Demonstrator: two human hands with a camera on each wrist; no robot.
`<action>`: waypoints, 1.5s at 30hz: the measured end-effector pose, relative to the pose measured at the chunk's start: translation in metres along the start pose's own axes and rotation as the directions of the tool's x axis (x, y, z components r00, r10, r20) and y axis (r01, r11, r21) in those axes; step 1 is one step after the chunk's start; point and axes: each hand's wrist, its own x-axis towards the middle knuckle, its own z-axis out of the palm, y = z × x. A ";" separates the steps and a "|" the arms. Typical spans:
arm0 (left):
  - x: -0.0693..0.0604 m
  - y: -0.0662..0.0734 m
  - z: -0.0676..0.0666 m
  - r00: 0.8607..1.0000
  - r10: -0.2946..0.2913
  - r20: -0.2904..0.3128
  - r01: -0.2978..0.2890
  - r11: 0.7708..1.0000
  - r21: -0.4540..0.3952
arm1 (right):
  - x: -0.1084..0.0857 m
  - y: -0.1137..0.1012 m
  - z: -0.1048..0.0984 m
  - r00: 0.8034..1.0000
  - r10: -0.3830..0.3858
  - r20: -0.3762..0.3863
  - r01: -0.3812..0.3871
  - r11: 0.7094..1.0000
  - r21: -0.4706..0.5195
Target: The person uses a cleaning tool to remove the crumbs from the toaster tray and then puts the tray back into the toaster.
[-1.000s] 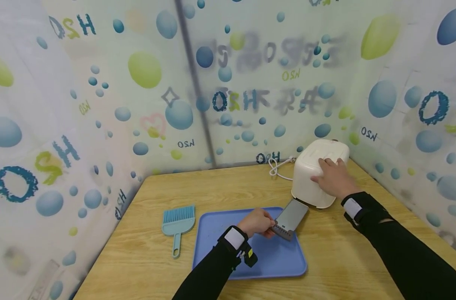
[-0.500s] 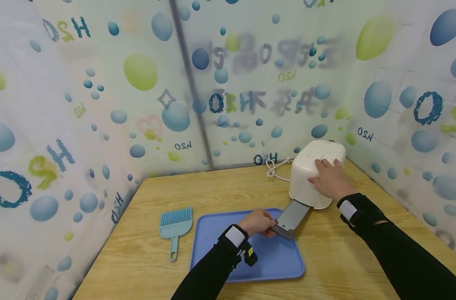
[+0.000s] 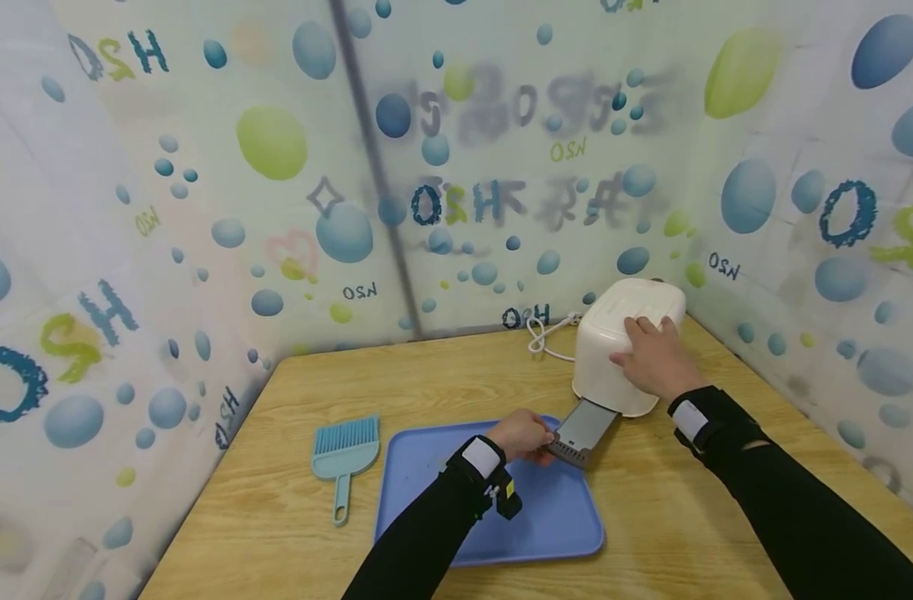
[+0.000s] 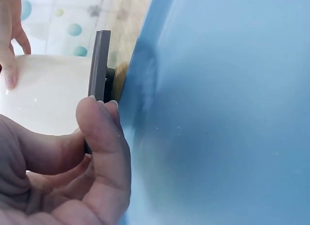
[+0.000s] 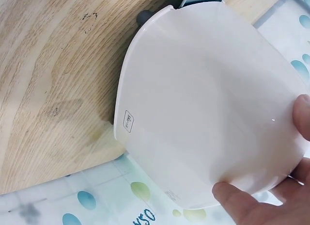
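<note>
A white toaster (image 3: 609,367) stands at the back right of the table. From its lower side sticks out a flat grey crumb tray (image 3: 587,423) with a darker slotted end. My left hand (image 3: 524,435) pinches that dark end between thumb and fingers; in the left wrist view the end of the crumb tray (image 4: 99,65) shows edge-on above the fingertips. My right hand (image 3: 657,357) rests on the toaster's top and near side with its fingers spread. In the right wrist view the fingertips (image 5: 227,188) touch the white shell.
Below the left hand lies a blue tray (image 3: 531,533). A light-blue brush and dustpan set (image 3: 345,458) is on the table's left. A white power cord (image 3: 544,336) coils behind the toaster. Patterned curtains (image 3: 456,250) enclose the wooden table (image 3: 276,500).
My left hand has pushed the crumb tray further into the toaster, so less of it shows. The right hand keeps its place on the toaster. The view has shifted slightly.
</note>
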 end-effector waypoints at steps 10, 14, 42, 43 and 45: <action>0.005 0.006 0.012 0.994 -0.022 -0.109 0.023 1.000 0.006 | 0.000 -0.001 0.002 1.000 -0.023 -0.019 0.023 1.000 -0.014; 0.012 0.007 0.017 0.989 -0.012 -0.150 0.019 0.999 0.046 | 0.000 -0.001 0.003 1.000 -0.025 -0.017 0.025 1.000 -0.009; 0.044 0.007 0.024 0.972 -0.057 -0.226 0.058 0.998 -0.006 | -0.002 -0.001 0.003 0.999 -0.024 -0.046 0.022 0.999 -0.031; 0.044 0.007 0.024 0.973 -0.056 -0.226 0.053 0.998 -0.020 | -0.002 -0.001 0.003 0.999 -0.021 -0.044 0.020 0.999 -0.030; 0.044 0.007 0.024 0.971 -0.055 -0.234 0.048 0.998 -0.037 | -0.002 -0.001 0.003 0.999 -0.014 -0.037 0.013 1.000 -0.027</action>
